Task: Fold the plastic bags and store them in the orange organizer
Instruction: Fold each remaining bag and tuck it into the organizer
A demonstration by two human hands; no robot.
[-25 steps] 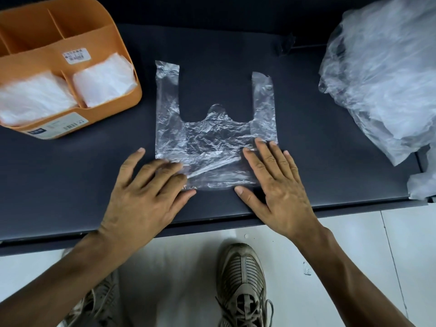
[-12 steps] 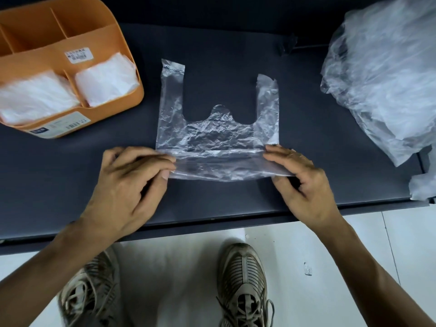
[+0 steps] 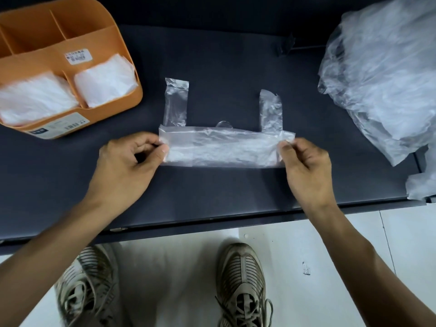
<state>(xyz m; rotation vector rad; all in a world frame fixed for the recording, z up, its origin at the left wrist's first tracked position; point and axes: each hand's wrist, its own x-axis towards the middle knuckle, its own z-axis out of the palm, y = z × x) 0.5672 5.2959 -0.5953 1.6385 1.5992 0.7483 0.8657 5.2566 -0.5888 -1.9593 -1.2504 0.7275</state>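
A clear plastic bag (image 3: 224,147) lies on the dark table (image 3: 212,67), its lower part folded up into a flat band with both handles sticking out beyond it. My left hand (image 3: 127,164) pinches the band's left end between thumb and fingers. My right hand (image 3: 304,166) pinches the right end the same way. The orange organizer (image 3: 70,55) stands at the far left; its two front compartments hold folded white bags (image 3: 103,81), and its back compartments look bare.
A big heap of loose clear plastic bags (image 3: 387,74) fills the table's right side and hangs over its right edge. The table's front edge (image 3: 212,223) runs just past my wrists, with white floor and my two shoes below.
Both hands went from pressing flat on the bag's bottom to pinching its ends. They have folded the lower part up, so the band now covers the bag's body up to the handles.
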